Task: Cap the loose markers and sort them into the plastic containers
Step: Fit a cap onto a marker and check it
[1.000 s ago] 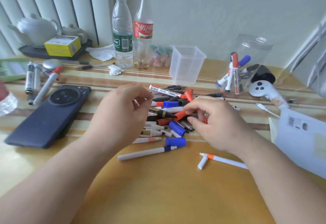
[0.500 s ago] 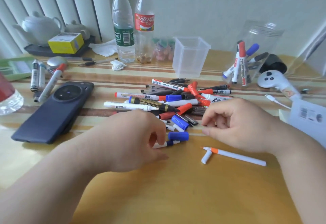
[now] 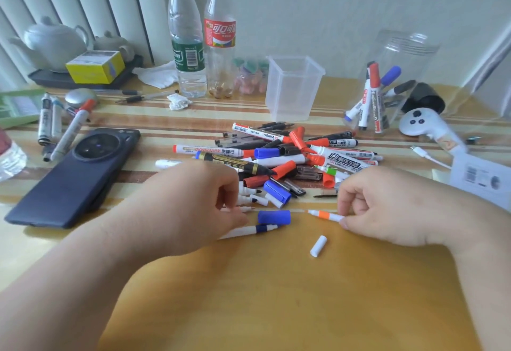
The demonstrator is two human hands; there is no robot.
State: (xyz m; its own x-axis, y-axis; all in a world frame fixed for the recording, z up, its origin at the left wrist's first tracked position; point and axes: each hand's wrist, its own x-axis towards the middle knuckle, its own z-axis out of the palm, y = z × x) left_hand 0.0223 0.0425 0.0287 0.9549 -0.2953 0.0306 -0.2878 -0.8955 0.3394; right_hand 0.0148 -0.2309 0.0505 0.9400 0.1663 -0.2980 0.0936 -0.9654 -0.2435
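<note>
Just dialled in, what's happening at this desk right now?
A person is sorting a pile of loose markers. The right hand pinches a thin white marker with an orange band; its small white cap lies loose nearby. The left hand rests on a thin white blue-tipped marker. The square clear plastic cup looks empty.

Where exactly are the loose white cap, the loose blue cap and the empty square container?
white cap (image 3: 318,245), head view, middle of its side.
blue cap (image 3: 274,217), head view, middle of its side.
empty square container (image 3: 293,93), head view, front wall.
</note>
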